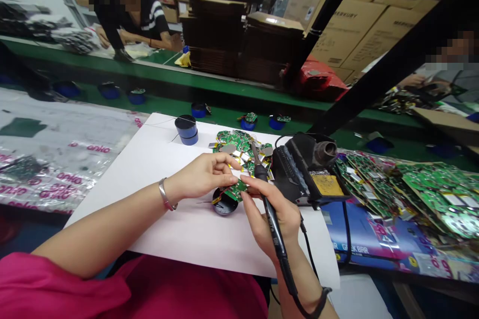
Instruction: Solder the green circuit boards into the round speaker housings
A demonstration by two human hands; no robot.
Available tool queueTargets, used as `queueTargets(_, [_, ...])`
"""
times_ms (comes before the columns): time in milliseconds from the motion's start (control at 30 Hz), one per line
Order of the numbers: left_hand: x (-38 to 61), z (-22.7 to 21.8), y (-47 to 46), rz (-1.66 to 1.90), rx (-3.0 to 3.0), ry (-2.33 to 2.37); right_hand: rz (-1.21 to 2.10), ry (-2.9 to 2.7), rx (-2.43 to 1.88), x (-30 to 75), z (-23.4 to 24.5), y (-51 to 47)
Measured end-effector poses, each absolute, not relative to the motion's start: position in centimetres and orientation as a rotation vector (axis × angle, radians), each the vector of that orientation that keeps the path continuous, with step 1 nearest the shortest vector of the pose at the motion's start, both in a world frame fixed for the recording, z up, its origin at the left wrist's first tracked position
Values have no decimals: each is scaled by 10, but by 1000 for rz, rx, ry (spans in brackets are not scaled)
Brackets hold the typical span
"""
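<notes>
My left hand [204, 175] pinches a small green circuit board [235, 189] held just above a round black speaker part [224, 204] on the white sheet [157, 169]. My right hand [271, 214] also touches the board with its fingertips while gripping a black soldering iron [275, 232], whose tip points up toward the pile of green boards [239, 144]. A silver bracelet sits on my left wrist.
A black soldering station [307, 164] stands right of my hands, its cable trailing down. A blue cylinder [186, 129] stands at the sheet's far edge. More green boards [411, 189] lie at right. Blue parts sit on the green conveyor [112, 92]. Other people work across and at right.
</notes>
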State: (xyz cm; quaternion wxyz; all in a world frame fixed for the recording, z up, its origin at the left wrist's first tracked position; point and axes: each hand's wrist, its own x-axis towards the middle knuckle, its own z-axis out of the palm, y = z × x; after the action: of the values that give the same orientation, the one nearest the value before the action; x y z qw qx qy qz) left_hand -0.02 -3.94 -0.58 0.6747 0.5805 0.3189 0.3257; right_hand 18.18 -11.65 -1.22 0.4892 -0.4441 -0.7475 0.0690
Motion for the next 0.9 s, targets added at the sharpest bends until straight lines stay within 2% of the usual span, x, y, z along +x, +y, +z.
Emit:
queueTargets(267, [-39, -20, -45, 877, 1193, 872, -217, -1635, -1210, 184, -23, -119])
queueTargets(533, [-41, -35, -88, 469, 1432, 1097, -359, -1720, -1137, 166, -54, -130])
queueTargets(900, [-18, -33, -95, 897, 1608, 1110, -269, -1862, -1121, 160, -56, -144])
